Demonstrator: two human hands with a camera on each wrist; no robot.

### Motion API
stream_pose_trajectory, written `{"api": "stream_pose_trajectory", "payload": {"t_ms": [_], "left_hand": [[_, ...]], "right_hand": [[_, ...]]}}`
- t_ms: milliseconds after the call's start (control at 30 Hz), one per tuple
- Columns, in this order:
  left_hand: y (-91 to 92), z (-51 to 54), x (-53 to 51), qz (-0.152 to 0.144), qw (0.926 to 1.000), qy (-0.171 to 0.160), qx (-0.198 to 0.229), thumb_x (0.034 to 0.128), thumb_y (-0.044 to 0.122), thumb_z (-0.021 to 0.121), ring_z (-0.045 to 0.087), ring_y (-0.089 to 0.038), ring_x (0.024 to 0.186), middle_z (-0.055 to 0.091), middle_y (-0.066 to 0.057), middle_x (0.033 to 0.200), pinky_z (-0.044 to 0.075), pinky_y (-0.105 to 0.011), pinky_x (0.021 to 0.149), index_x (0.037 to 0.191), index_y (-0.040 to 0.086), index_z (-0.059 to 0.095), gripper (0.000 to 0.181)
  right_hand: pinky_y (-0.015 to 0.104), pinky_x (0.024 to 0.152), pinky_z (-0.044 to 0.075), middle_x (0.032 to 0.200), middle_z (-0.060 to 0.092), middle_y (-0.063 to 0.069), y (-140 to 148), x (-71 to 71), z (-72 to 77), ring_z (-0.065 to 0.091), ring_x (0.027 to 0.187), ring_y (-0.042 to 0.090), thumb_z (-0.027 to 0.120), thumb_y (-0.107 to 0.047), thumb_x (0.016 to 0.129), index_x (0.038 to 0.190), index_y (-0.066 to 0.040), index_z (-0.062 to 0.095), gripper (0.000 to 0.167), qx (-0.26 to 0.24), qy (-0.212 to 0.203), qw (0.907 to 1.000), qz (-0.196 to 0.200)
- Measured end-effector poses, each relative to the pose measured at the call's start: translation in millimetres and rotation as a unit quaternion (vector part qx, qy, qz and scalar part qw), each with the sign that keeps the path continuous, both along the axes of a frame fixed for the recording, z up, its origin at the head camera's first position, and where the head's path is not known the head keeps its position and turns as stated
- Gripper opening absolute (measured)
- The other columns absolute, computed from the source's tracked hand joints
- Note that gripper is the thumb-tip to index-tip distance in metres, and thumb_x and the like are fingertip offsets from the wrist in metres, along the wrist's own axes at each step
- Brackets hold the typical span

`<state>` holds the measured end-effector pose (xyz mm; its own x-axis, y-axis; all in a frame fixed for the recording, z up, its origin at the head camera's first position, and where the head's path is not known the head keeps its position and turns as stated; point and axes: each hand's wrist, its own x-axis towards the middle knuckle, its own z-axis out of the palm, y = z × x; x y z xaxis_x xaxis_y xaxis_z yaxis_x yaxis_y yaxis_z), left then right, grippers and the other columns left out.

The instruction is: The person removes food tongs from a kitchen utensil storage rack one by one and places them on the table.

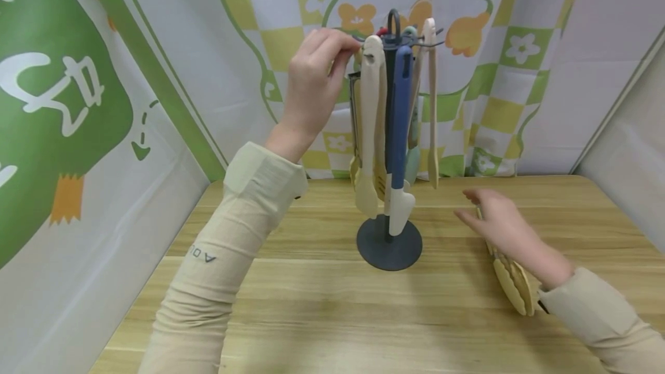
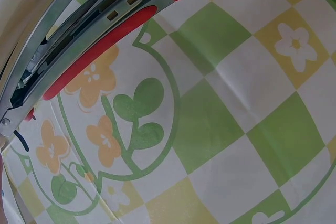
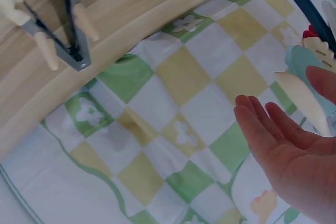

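Observation:
A dark utensil rack point(image 1: 389, 247) holds several hanging utensils. High on its left side, my left hand point(image 1: 314, 77) pinches the rack at a hook's outer end; the exact contact is partly hidden. In the left wrist view, metal tongs with red grips point(image 2: 113, 48) hang close by. Blue-handled spatula point(image 1: 402, 114) and cream spatula point(image 1: 370, 126) hang at the front. My right hand point(image 1: 504, 227) is over a pair of tongs point(image 1: 511, 287) lying on the table. In the right wrist view its fingers are extended and hold nothing, apart from the tongs.
The wooden table point(image 1: 312, 316) extends around the rack's round base. Behind it hangs a checkered, flower-printed cloth point(image 1: 493, 114). A printed panel point(image 1: 67, 103) stands at the left, and a pale wall point(image 1: 634, 149) at the right.

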<state>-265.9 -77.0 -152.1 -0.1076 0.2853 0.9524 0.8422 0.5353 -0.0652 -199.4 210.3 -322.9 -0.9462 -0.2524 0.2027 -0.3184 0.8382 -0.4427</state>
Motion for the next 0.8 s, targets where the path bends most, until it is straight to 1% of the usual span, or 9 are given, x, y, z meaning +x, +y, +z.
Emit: {"api": "stream_pose_trajectory", "payload": {"t_ms": [233,433,633,800], "left_hand": [[-0.2,-0.2,-0.2,0.000,1.0000,0.001,-0.002,0.0917,0.004,0.051,0.056,-0.024,0.082,0.064,-0.015,0.086,0.044,-0.022,0.077,0.085,-0.006,0.065,0.018],[-0.8,-0.1,0.1,0.001,1.0000,0.002,-0.002,0.0915,0.003,0.051,0.056,-0.024,0.083,0.064,-0.015,0.086,0.044,-0.022,0.078,0.085,-0.006,0.064,0.017],[-0.7,0.0,-0.1,-0.002,1.0000,0.003,-0.005,0.0917,0.003,0.051,0.056,-0.024,0.083,0.064,-0.015,0.086,0.044,-0.022,0.079,0.085,-0.006,0.064,0.017],[-0.4,-0.2,-0.8,-0.006,1.0000,0.002,-0.003,0.0916,0.003,0.051,0.056,-0.024,0.083,0.064,-0.015,0.086,0.043,-0.022,0.080,0.085,-0.006,0.064,0.017]], "right_hand": [[0.057,0.091,0.038,0.122,0.048,0.030,-12,4.6,6.5,0.046,0.111,0.044,0.057,-0.026,0.091,0.127,0.009,0.043,0.052,-0.023,0.018,0.9994,0.020],[0.053,0.089,0.042,0.122,0.051,0.026,-22,5.2,11.3,0.051,0.107,0.041,0.059,-0.020,0.089,0.126,0.005,0.045,0.047,-0.044,0.036,0.9977,0.036],[0.048,0.090,0.044,0.121,0.051,0.023,-33,5.2,16.4,0.053,0.106,0.036,0.060,-0.019,0.088,0.125,0.005,0.047,0.046,-0.072,0.054,0.9949,0.046],[0.046,0.093,0.043,0.121,0.052,0.022,-41,6.3,20.8,0.052,0.108,0.034,0.060,-0.019,0.088,0.125,0.005,0.046,0.046,-0.103,0.052,0.9917,0.056]]}}
